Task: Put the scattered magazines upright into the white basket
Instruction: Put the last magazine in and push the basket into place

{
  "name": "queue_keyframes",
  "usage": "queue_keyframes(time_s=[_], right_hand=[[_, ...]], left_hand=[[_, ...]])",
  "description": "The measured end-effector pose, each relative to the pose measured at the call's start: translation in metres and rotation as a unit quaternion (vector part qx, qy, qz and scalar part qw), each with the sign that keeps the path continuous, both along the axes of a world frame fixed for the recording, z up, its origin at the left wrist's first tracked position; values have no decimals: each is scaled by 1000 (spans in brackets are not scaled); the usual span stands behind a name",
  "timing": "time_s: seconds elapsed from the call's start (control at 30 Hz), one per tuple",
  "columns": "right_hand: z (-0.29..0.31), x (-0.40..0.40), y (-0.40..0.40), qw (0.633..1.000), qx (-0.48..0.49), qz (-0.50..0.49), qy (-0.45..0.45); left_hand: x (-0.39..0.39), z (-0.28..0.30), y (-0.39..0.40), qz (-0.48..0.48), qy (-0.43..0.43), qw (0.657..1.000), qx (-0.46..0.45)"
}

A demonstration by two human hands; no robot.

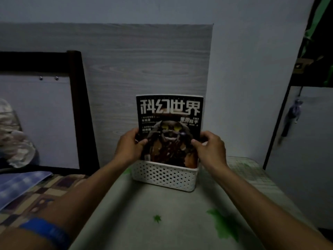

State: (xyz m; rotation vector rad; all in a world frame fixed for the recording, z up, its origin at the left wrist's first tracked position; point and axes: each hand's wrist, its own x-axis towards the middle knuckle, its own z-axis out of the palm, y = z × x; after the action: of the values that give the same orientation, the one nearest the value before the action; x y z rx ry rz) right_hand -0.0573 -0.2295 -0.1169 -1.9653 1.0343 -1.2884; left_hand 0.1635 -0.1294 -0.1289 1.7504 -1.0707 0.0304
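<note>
Magazine: the black-covered magazine (169,127) stands upright at the centre of the frame, its lower edge down inside the white basket (164,175) and most of its height above the rim. I judge I hold it vertical so it goes in on its edge, as the task asks, rather than flat.

Left hand: my left hand (128,147) grips the magazine's left edge at about mid-height, thumb curled onto the front cover and fingers behind, out of sight.

Right hand: my right hand (210,147) pinches the right edge at the same height, thumb on the cover. I judge the two-sided hold keeps the thin cover from bending or tipping.

Magazine to hands: it sits between my two hands, touching both; its title band rises above them, its foot drops below them into the basket.

Basket: it rests on the pale cloth with green leaf prints (162,219), lower centre, close to the grey wood-grain panel (144,60) behind. I cannot tell if other magazines stand behind this one.

Other magazines: none show loose in this view.
</note>
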Motion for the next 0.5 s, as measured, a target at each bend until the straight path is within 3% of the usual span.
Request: queue_keyframes(time_s=[0.1, 0.17, 0.23, 0.27, 0.33, 0.4, 0.5], right_hand=[[-27, -5, 6, 998, 29, -21, -51], [-57, -17, 15, 996, 62, -18, -69], [-86, -30, 24, 987, 141, 50, -60], [-97, -33, 26, 981, 168, 94, -38], [-109, -34, 22, 976, 155, 149, 19], [-111, -31, 14, 983, 103, 139, 57], [-114, -27, 3, 989, 28, 98, 110]], left_hand=[[5, -28, 3, 59, 22, 998, 3], [4, -49, 21, 69, 127, 989, -34], [0, -75, 39, -24, 239, 970, -29], [-3, -86, 46, -73, 251, 965, -1], [-7, -104, 46, -84, 187, 977, 57], [-10, -109, 35, -20, 113, 990, 83], [-7, -110, 22, 11, 72, 994, 85]])
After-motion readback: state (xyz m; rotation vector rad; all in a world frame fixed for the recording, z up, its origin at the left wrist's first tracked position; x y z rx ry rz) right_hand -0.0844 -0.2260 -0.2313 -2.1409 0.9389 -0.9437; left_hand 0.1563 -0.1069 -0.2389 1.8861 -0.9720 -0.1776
